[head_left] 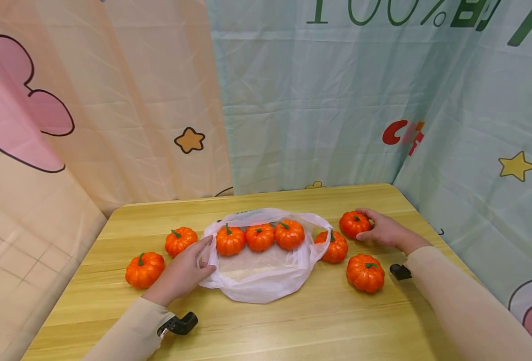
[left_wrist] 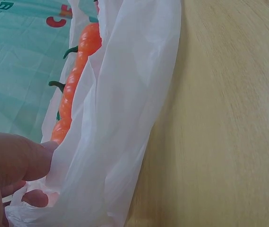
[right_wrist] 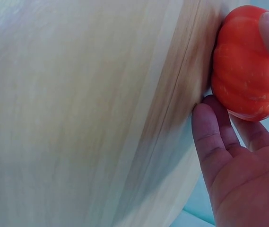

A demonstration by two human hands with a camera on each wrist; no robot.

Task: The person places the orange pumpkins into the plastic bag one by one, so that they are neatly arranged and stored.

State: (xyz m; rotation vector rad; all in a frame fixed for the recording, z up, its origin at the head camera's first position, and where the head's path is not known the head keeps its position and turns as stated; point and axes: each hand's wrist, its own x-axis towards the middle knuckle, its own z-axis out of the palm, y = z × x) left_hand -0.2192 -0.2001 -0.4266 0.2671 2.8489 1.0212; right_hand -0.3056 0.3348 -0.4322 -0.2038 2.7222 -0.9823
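Plastic bag (head_left: 266,291), pinched by the left hand (head_left: 185,271), likely to steady it; right of it, the right hand (head_left: 386,231) grips a miniature pumpkin (head_left: 353,225).

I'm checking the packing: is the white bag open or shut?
The white bag is open: its mouth gapes, showing three orange pumpkins inside.

Curtained booth, wider room unclear: cartoon-print curtains (head_left: 302,110) on three sides of wooden table (head_left: 270,333).

Beyond the wooden counter (head_left: 293,328), you're facing a peach cloth (head_left: 153,100) — an orange star (head_left: 189,140) is showing on it — while a pale-blue cloth (head_left: 302,110) is carrying green lettering (head_left: 466,15).
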